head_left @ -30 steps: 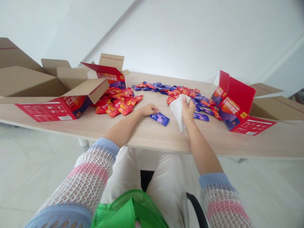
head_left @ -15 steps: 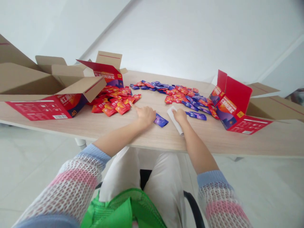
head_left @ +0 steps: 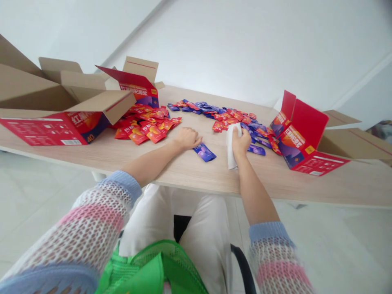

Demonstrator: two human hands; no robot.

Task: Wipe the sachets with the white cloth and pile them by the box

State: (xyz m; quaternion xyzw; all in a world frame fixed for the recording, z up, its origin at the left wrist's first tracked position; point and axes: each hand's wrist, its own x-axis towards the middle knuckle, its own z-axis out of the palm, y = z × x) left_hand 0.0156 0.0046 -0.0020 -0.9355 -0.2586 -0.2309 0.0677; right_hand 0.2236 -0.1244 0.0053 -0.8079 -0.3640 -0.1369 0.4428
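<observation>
My left hand (head_left: 187, 139) rests on the table with its fingers curled. They close on the upper end of a single purple sachet (head_left: 206, 152), which lies flat on the wood. A folded white cloth (head_left: 230, 152) is gripped in my right hand (head_left: 240, 141), its thumb on top. Just beyond that hand, another purple sachet (head_left: 256, 150) lies partly hidden. A heap of red-orange sachets (head_left: 153, 131) spreads out to the left of my left hand.
Mixed purple and red sachets (head_left: 211, 109) form a band across the back. Open red cartons stand at the left (head_left: 45, 130), back left (head_left: 139, 92) and right (head_left: 301, 143). The table's front edge (head_left: 196, 188) runs above my lap.
My left index finger, stretched out before, is now curled in, and more of the purple sachet shows. My right hand has raised the white cloth and turned it more upright.
</observation>
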